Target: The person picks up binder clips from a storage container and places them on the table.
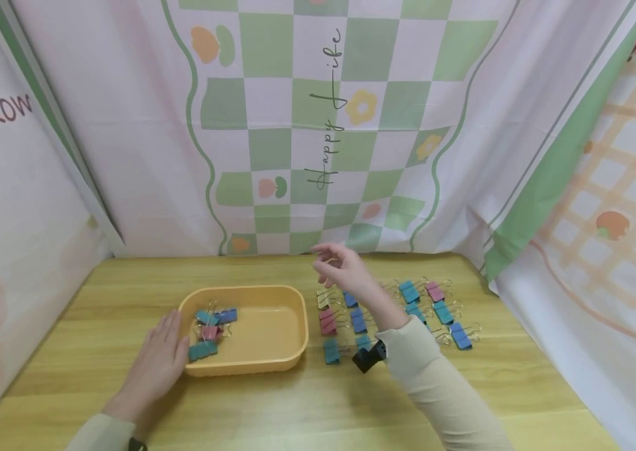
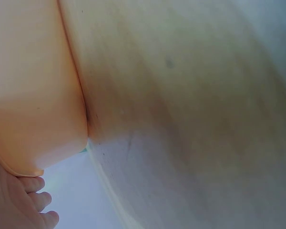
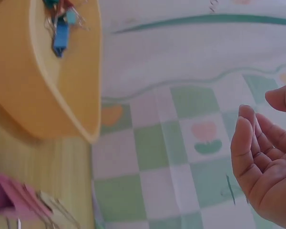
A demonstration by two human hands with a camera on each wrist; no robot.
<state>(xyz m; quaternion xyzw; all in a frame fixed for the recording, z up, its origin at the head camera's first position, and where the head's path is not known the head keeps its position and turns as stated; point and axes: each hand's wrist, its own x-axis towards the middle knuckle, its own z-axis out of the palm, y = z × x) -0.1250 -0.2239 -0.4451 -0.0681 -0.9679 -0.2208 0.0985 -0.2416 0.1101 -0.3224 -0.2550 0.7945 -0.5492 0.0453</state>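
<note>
My left hand (image 1: 157,360) rests flat along the left side of the yellow tray (image 1: 245,368), fingers straight against its rim. In the left wrist view, its fingertips (image 2: 40,200) show beside the tray wall. My right hand (image 1: 343,269) is raised above the table behind the tray's right end, fingers loosely bent. Nothing sits between its fingers and thumb in the right wrist view. Several binder clips, among them a pink clip (image 1: 211,332) and a teal clip (image 1: 203,350), lie heaped at the tray's left end.
Right of the tray, rows of binder clips lie on the wooden table (image 1: 273,407), including a blue clip (image 1: 461,336), a red-pink clip (image 1: 327,321) and a pale yellow clip (image 1: 323,299). The right forearm crosses over some of them. A printed curtain (image 1: 273,144) hangs behind the table.
</note>
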